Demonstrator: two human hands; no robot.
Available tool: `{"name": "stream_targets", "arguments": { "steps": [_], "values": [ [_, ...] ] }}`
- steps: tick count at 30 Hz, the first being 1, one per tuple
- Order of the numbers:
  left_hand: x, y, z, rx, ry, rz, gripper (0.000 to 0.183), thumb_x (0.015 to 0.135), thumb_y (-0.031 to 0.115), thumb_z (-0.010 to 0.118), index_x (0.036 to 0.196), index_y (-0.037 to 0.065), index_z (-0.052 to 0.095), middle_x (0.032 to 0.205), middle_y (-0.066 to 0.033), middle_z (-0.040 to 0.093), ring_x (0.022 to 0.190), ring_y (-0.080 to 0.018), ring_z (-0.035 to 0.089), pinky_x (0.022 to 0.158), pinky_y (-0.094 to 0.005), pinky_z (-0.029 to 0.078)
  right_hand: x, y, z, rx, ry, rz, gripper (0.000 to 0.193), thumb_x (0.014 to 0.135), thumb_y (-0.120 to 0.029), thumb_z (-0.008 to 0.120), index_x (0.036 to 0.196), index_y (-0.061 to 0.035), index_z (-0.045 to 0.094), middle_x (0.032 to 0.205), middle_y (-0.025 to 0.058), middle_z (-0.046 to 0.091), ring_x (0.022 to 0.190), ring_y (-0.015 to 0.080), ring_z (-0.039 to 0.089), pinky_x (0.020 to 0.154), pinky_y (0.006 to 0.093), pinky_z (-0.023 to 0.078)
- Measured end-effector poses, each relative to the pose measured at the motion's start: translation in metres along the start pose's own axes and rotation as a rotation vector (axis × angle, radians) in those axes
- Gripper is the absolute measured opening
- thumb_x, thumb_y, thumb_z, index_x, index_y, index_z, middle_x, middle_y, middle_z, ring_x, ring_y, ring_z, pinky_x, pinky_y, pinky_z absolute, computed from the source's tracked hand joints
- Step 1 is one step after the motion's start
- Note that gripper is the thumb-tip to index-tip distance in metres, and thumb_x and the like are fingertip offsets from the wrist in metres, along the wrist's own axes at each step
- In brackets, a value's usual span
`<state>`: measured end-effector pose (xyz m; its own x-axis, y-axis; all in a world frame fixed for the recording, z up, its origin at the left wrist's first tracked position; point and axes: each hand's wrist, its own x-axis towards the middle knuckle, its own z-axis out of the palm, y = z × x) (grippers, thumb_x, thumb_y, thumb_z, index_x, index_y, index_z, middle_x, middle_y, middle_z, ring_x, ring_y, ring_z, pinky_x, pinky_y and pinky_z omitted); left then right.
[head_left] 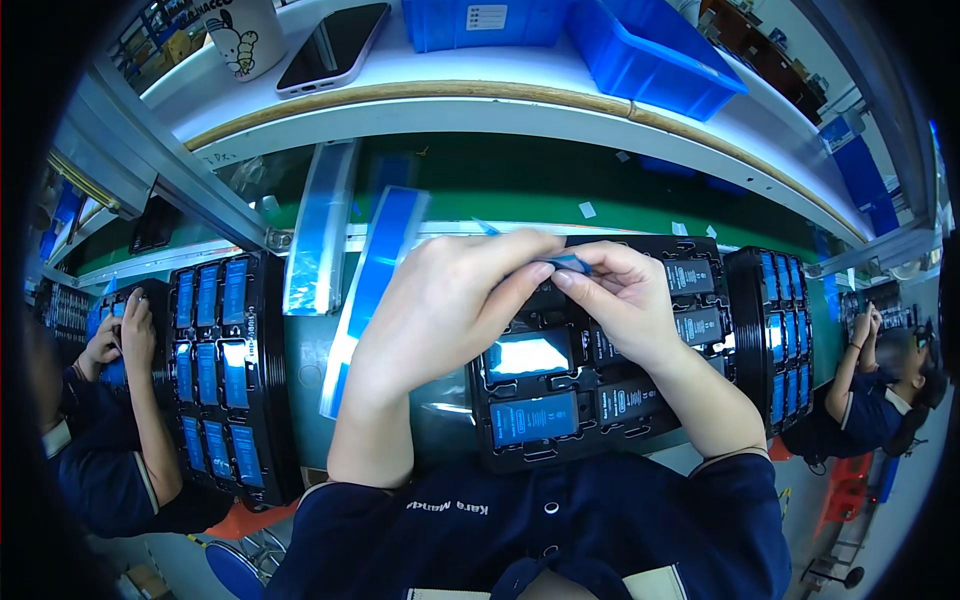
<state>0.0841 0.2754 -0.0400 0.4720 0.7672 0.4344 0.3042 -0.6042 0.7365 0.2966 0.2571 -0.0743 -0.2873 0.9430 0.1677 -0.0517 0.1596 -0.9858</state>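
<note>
My left hand [465, 295] and my right hand [625, 300] meet over the far part of a black tray [520, 458]. Thumbs and fingers of both hands pinch a small piece of blue film [570, 263], partly hidden by the fingertips. Below them in the tray lie flat phone batteries. A near-left battery [535, 418] has a blue face, and a glossy one [528, 355] behind it reflects the light. Dark grey batteries [630, 400] fill slots to the right. Beside my left forearm lies a long strip of blue film [385, 250]. My hands cover some of the slots.
Stacked trays of blue-faced batteries stand left [265, 350] and right [745, 330]. Another film strip [320, 230] lies farther left. A shelf [400, 105] across the back carries a cup [243, 40], a phone [335, 48] and blue bins [660, 60]. Co-workers' hands [135, 330] work at either side.
</note>
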Motion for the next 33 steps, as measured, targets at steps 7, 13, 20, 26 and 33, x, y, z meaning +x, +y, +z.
{"name": "stream_targets", "arguments": {
  "steps": [7,13,20,26,33],
  "values": [
    [-0.001,-0.015,-0.002,0.181,-0.049,0.044,0.015,0.081,0.014,0.074,0.079,0.000,0.068,0.068,-0.0149,0.063,0.057,-0.0281,0.062,0.052,-0.0338,0.045,0.000,-0.007,0.000,-0.122,0.017,-0.169,0.018,0.084,0.001,0.070,0.102,0.0005,0.070,0.104,0.0102,0.068,0.095,0.0141,0.064,0.083,0.0265,0.051],
    [-0.013,-0.028,-0.044,0.251,0.064,-0.160,0.029,0.077,0.022,0.081,0.071,-0.003,0.066,0.057,-0.0071,0.059,0.049,-0.0101,0.050,0.047,-0.0259,0.037,0.007,0.000,-0.010,0.118,0.263,0.025,0.013,0.089,-0.005,0.069,0.101,-0.0012,0.068,0.094,0.0038,0.068,0.083,0.0090,0.063,0.077,0.0236,0.052],
    [-0.010,-0.026,-0.051,0.520,0.574,-0.506,0.031,0.081,0.027,0.076,0.073,-0.002,0.068,0.056,-0.0140,0.060,0.048,-0.0256,0.058,0.048,-0.0326,0.041,0.018,0.015,-0.020,0.103,0.408,0.139,0.011,0.091,-0.004,0.065,0.102,-0.0011,0.064,0.090,0.0050,0.068,0.076,0.0093,0.064,0.070,0.0232,0.053],
    [-0.009,-0.026,-0.043,0.406,0.593,-0.438,0.030,0.081,0.027,0.076,0.075,-0.002,0.068,0.061,-0.0145,0.065,0.052,-0.0264,0.063,0.053,-0.0329,0.046,0.012,0.018,-0.001,-0.116,0.220,0.263,0.020,0.081,0.005,0.072,0.099,0.0018,0.064,0.085,0.0051,0.068,0.074,0.0068,0.065,0.064,0.0187,0.050],
    [-0.007,-0.027,-0.036,0.324,0.551,-0.389,0.031,0.083,0.025,0.076,0.079,-0.005,0.069,0.057,-0.0075,0.061,0.052,-0.0111,0.052,0.049,-0.0244,0.036,0.013,0.017,0.003,-0.229,0.223,0.275,0.021,0.081,0.004,0.073,0.099,0.0020,0.065,0.084,0.0041,0.068,0.071,0.0047,0.064,0.058,0.0162,0.049]
  ]
}}
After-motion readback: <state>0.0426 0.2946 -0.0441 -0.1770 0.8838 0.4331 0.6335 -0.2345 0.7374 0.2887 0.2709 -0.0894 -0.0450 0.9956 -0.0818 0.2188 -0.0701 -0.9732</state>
